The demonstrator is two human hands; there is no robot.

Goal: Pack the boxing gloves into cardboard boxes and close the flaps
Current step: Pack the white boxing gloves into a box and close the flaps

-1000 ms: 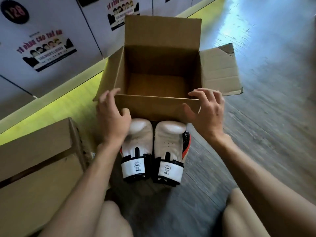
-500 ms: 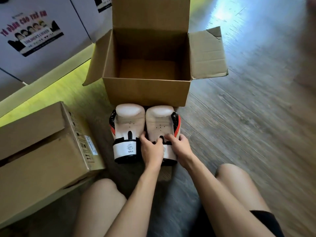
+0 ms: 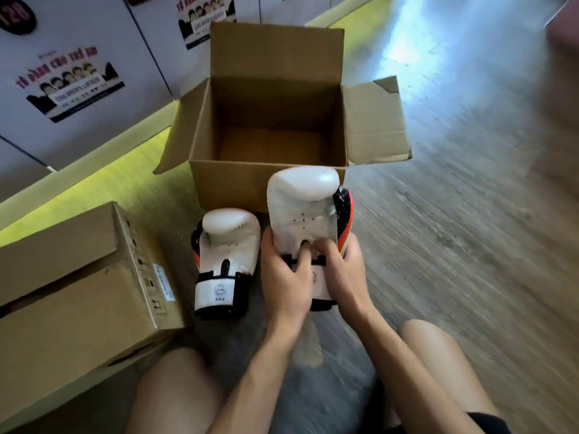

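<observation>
An open cardboard box (image 3: 269, 186) stands on the floor ahead of me, its flaps spread and its inside bare. A white boxing glove (image 3: 302, 202) with black and orange trim is raised in front of the box's near wall. My left hand (image 3: 286, 277) and my right hand (image 3: 343, 270) both grip it at the cuff, thumbs on the palm side. The second white glove (image 3: 227, 255) lies flat on the floor to its left, cuff toward me, marked 6oz.
A closed cardboard box (image 3: 78, 296) sits at my left, close to the lying glove. White lockers (image 3: 72, 89) with posters line the far left above a yellow-lit strip. Wood floor stretches to the right. My bare knees frame the bottom.
My hands left the box rim, came down to the right glove's cuff, and have lifted that glove off the floor toward the box. The left glove has stayed put.
</observation>
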